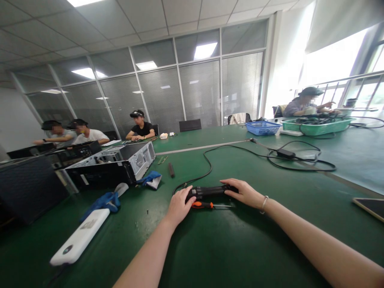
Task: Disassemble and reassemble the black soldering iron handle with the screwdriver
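A long black handheld device (208,192) lies level just above or on the green table, between my two hands; its exact kind is unclear. My left hand (180,204) grips its left end, thumb on the near side. Around the right end, the fingers and thumb of my right hand (243,193) are closed. Just in front of the device lies a screwdriver (204,205) with an orange and black handle, its thin shaft pointing right. A black cable (210,166) runs near the device's left end; whether it joins the device is hidden.
An opened computer case (102,170) stands left, beside blue-grey gloves (151,180) and a white power bank-like block (81,236). A brown bar (171,170) lies ahead. Blue (263,128) and green baskets (318,126) sit back right, near a cable adapter (285,153). Several people sit around the table.
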Motion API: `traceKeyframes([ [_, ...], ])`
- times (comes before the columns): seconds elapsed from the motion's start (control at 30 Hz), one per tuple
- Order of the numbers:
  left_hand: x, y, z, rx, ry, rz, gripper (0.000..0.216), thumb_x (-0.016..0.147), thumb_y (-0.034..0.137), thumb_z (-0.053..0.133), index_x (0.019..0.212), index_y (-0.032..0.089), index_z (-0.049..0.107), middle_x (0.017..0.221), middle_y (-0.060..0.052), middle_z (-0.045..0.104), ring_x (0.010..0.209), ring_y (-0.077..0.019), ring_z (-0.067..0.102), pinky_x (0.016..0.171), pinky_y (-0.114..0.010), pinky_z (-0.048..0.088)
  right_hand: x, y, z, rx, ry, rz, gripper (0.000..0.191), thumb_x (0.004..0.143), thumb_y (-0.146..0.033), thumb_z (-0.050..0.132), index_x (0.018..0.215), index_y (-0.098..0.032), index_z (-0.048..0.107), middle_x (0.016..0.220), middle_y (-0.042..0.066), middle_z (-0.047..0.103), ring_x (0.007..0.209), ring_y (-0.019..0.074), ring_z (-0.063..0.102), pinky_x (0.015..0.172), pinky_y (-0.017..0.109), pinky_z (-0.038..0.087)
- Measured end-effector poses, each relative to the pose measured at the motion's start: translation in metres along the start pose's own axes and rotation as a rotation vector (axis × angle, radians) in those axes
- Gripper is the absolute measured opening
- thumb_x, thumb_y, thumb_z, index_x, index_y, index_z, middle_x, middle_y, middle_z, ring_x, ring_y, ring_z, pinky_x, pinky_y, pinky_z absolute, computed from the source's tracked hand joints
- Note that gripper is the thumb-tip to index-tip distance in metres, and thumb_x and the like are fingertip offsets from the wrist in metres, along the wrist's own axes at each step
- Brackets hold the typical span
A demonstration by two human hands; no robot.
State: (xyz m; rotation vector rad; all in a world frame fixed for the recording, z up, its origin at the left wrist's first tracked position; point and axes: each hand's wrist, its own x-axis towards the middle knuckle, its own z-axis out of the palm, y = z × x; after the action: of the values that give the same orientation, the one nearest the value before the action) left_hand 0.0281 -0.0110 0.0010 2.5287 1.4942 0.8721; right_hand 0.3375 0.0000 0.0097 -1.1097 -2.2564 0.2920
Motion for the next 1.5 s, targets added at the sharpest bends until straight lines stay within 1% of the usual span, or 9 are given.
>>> traceKeyframes([
  [0.17,0.004,-0.001,-0.001,-0.043,-0.014,-0.010,0.036,0.088,0.036,0.052,0.122,0.024,0.054,0.119,-0.005,0.062,0.109,-0.0236,0.056,0.096,-0.038,0.043,0.001,0.002,-0.005,-0.008,0.060,-0.005,0.032,0.084,-0.039,0.053,0.110,-0.023,0.061,0.116,0.007,0.062,0.107,0.0220,0.057,0.095,0.038,0.045],
  [0.37,0.003,-0.004,0.001,-0.140,0.009,-0.042,0.037,0.083,0.031,0.059,0.119,0.025,0.056,0.119,-0.005,0.062,0.110,-0.0231,0.056,0.098,-0.037,0.042,-0.001,0.000,-0.004,-0.043,-0.090,0.004,0.045,0.078,-0.037,0.061,0.121,-0.025,0.056,0.114,0.006,0.063,0.100,0.0220,0.060,0.090,0.037,0.046],
  [0.7,0.002,-0.006,0.002,-0.231,0.049,-0.050,0.039,0.075,0.016,0.066,0.113,0.024,0.061,0.116,-0.004,0.064,0.109,-0.0224,0.057,0.099,-0.038,0.043,0.000,-0.007,-0.005,-0.014,-0.100,0.046,0.040,0.074,-0.033,0.063,0.112,-0.023,0.057,0.108,0.006,0.064,0.095,0.0216,0.060,0.085,0.036,0.046],
  [0.9,0.000,0.004,-0.006,-0.153,0.169,0.090,0.028,0.082,0.023,0.060,0.111,0.023,0.063,0.118,-0.007,0.062,0.113,-0.0236,0.054,0.101,-0.042,0.040,-0.001,-0.004,-0.003,-0.055,-0.102,0.045,0.043,0.079,-0.035,0.059,0.119,-0.023,0.055,0.112,0.007,0.063,0.098,0.0218,0.060,0.088,0.036,0.046],
  [1.03,-0.006,0.024,-0.018,-0.063,0.077,0.285,0.028,0.082,0.030,0.063,0.110,0.025,0.065,0.120,-0.007,0.060,0.113,-0.0261,0.051,0.101,-0.047,0.038,-0.001,-0.002,-0.003,-0.070,-0.099,0.043,0.044,0.080,-0.035,0.058,0.122,-0.022,0.054,0.115,0.008,0.062,0.100,0.0222,0.059,0.090,0.037,0.045],
  [1.1,-0.008,0.033,-0.020,0.008,0.010,0.332,0.033,0.079,0.026,0.066,0.112,0.025,0.063,0.120,-0.007,0.059,0.112,-0.0274,0.050,0.101,-0.049,0.037,-0.001,-0.001,-0.002,-0.072,-0.097,0.040,0.045,0.080,-0.035,0.057,0.123,-0.022,0.054,0.116,0.008,0.062,0.101,0.0223,0.059,0.091,0.037,0.045],
  [1.27,-0.008,0.042,-0.018,0.073,-0.014,0.345,0.027,0.079,0.012,0.057,0.104,0.021,0.064,0.117,-0.009,0.058,0.113,-0.0267,0.049,0.099,-0.047,0.038,-0.002,0.000,-0.003,-0.115,-0.090,0.034,0.046,0.081,-0.036,0.056,0.125,-0.023,0.053,0.115,0.009,0.062,0.099,0.0225,0.060,0.090,0.037,0.046],
  [1.37,-0.008,0.040,-0.019,0.031,-0.027,0.357,0.020,0.078,0.010,0.055,0.093,0.021,0.064,0.108,-0.008,0.061,0.108,-0.0253,0.052,0.096,-0.043,0.040,-0.002,0.002,-0.004,-0.135,-0.087,0.030,0.046,0.082,-0.036,0.055,0.126,-0.023,0.053,0.114,0.008,0.062,0.099,0.0223,0.060,0.089,0.036,0.046],
  [1.5,-0.009,0.037,-0.020,0.012,-0.106,0.374,0.022,0.075,0.012,0.053,0.095,0.019,0.060,0.097,-0.008,0.064,0.095,-0.0247,0.058,0.089,-0.041,0.044,-0.003,0.009,-0.004,-0.143,-0.071,0.043,0.046,0.083,-0.036,0.053,0.126,-0.023,0.053,0.114,0.009,0.063,0.099,0.0224,0.059,0.089,0.037,0.045],
])
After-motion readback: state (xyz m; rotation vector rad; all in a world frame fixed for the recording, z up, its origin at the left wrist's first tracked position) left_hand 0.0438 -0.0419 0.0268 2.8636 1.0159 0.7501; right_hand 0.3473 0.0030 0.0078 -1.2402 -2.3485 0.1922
